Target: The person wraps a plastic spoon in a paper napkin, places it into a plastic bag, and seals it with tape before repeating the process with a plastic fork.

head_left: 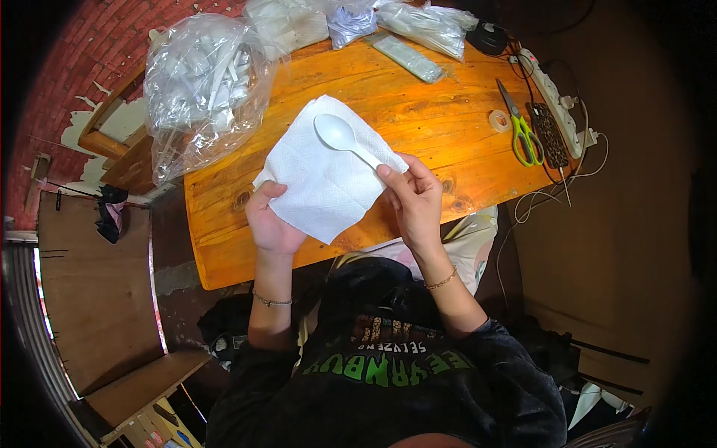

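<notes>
A white paper napkin is spread between my two hands above the wooden table. My left hand grips its lower left edge, with the thumb on top and the other fingers behind the paper. On the napkin's upper right part lies a white plastic spoon, its bowl pointing up and left. My right hand pinches the end of the spoon's handle together with the napkin's right corner. The fingers of that hand are partly hidden behind the paper.
On the wooden table stands a large clear bag of white plastic pieces. More plastic packs line the far edge. At right lie green-handled scissors, a tape roll, a leopard-print phone and a power strip with cables.
</notes>
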Action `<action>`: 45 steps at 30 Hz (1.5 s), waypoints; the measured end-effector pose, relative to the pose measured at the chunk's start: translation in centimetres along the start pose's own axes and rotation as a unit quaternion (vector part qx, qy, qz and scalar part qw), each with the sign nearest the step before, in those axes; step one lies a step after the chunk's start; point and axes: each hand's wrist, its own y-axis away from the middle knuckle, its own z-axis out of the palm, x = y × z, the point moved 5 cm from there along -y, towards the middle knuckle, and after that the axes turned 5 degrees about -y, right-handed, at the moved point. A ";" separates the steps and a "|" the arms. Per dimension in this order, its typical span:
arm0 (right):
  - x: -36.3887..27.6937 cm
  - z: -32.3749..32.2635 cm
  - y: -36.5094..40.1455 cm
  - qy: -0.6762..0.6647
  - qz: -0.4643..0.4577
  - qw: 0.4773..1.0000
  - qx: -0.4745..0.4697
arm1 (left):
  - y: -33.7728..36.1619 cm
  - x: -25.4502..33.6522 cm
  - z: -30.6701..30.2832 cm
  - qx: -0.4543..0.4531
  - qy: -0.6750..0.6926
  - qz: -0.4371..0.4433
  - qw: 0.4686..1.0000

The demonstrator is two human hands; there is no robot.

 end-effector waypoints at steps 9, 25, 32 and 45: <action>0.2 0.5 -0.1 -0.098 0.111 0.987 -0.055 | 0.1 0.0 -0.1 -0.011 0.021 -0.003 1.000; -4.7 1.8 1.2 0.360 -0.242 0.898 -0.069 | -0.1 0.1 1.3 0.028 0.013 -0.045 0.999; -5.3 2.9 1.7 0.537 -0.443 0.692 -0.189 | -1.2 0.1 2.7 0.003 0.017 -0.025 1.000; -5.4 2.9 1.6 0.568 -0.413 0.681 -0.206 | -1.8 0.3 3.6 0.022 -0.093 0.003 0.995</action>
